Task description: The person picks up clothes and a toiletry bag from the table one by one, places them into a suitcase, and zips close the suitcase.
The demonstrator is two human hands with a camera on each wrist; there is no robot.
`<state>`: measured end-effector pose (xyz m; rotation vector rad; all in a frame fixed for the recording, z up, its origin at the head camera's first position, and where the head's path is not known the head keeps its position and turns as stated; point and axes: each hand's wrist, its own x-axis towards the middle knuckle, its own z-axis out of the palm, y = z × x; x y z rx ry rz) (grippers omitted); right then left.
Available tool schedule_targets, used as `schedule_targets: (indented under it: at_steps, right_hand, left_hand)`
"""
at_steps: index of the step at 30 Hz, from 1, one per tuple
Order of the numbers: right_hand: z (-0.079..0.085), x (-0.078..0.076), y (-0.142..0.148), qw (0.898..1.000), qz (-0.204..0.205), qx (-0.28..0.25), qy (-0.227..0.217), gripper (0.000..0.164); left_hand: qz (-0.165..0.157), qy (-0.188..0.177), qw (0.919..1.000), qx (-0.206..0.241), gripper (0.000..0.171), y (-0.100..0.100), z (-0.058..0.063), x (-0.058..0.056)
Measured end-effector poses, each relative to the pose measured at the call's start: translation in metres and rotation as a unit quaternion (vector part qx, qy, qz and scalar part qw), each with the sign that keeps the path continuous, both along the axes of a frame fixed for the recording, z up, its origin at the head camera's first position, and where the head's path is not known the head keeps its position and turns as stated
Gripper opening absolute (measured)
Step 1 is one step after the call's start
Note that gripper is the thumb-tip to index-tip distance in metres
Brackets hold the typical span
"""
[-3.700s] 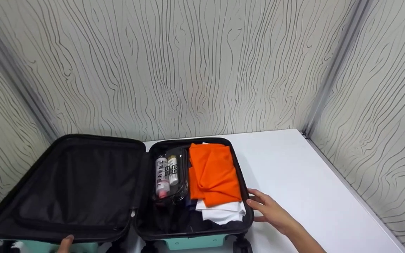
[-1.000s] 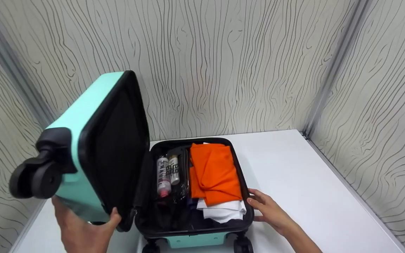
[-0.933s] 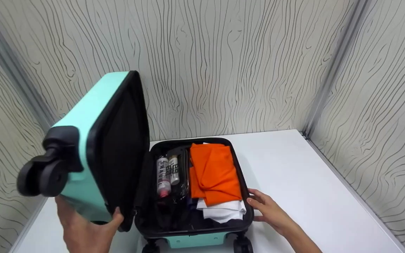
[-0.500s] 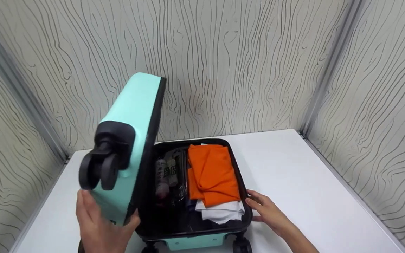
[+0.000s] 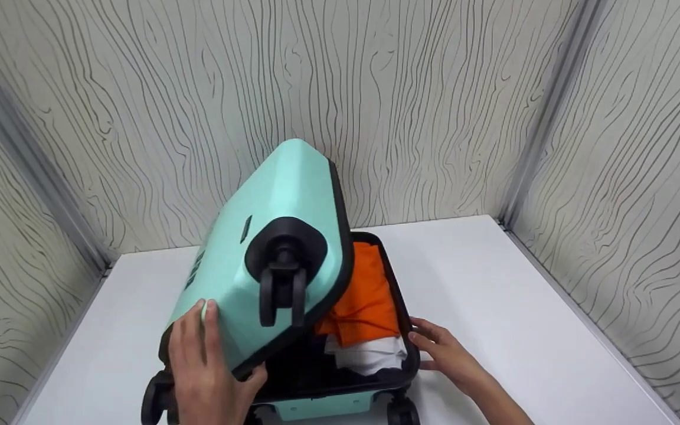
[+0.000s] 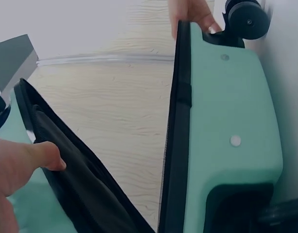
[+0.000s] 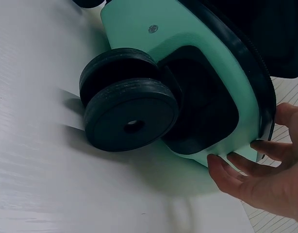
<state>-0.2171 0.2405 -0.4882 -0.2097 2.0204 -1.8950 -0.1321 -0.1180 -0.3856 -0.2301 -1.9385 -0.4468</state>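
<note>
The mint-green lid (image 5: 304, 189) of a suitcase tilts over the packed half (image 5: 325, 406), partway closed. My left hand (image 5: 207, 366) grips the lid's near end, fingers on the outer shell; in the left wrist view its thumb (image 6: 47, 155) presses the black zippered rim. My right hand (image 5: 452, 357) touches the right side of the packed half. Its loosely bent fingertips (image 7: 214, 160) meet the shell in the right wrist view. An orange garment (image 5: 369, 295) lies on white cloth (image 5: 369, 357) inside. The lid hides the left part of the contents.
The suitcase stands on a white table (image 5: 493, 283), against a wood-grain patterned back wall (image 5: 422, 118). Black wheels (image 5: 284, 289) stick out from the lid's near end. Another wheel (image 7: 132, 114) is on the packed half, close to the table.
My left hand has raised the lid from lying flat at left and swung it right over the packed half. The clear toiletry pouch is now covered. The right hand has stayed put.
</note>
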Motion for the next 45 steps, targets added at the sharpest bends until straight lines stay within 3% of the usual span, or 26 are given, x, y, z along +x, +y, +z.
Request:
schedule_targets:
  at_steps: [4, 8, 14, 18, 23, 27, 34, 41, 45]
  right_hand:
    - [0.0, -0.001, -0.001, 1.0, 0.001, 0.009, 0.007, 0.066]
    - [0.003, -0.001, -0.002, 0.998, -0.024, 0.027, 0.042, 0.06]
    - [0.021, 0.001, -0.011, 0.987, -0.099, 0.033, 0.12, 0.05]
    - [0.042, 0.005, -0.021, 0.979, -0.134, -0.02, 0.15, 0.044]
    - [0.07, 0.015, -0.032, 0.98, -0.08, -0.12, 0.138, 0.048]
    - [0.081, 0.02, -0.038, 0.982, -0.043, -0.134, 0.122, 0.05]
    - [0.071, 0.023, -0.028, 0.985, -0.087, -0.104, 0.107, 0.044]
    - [0.053, 0.025, -0.02, 0.991, -0.066, -0.086, 0.077, 0.053]
    - [0.049, 0.026, -0.021, 0.991, -0.062, -0.082, 0.081, 0.054]
  left_hand:
    - [-0.005, -0.017, 0.9995, -0.028, 0.113, 0.008, -0.002, 0.002]
    - [-0.006, -0.038, 0.9975, -0.059, 0.111, 0.017, -0.004, 0.002]
    - [-0.015, -0.001, 0.9942, -0.107, 0.109, 0.028, -0.015, -0.002]
    - [-0.024, 0.011, 0.9911, -0.131, 0.105, 0.035, -0.02, -0.003]
    - [-0.036, 0.024, 0.9877, -0.15, 0.089, 0.043, -0.028, -0.007]
    - [-0.05, 0.037, 0.9849, -0.162, 0.074, 0.049, -0.035, -0.009]
    - [-0.054, 0.03, 0.9809, -0.185, 0.048, 0.061, -0.045, -0.011]
    - [-0.058, -0.004, 0.9735, -0.221, 0.044, 0.063, -0.056, -0.006]
    - [-0.066, -0.026, 0.9719, -0.225, 0.044, 0.062, -0.057, -0.003]
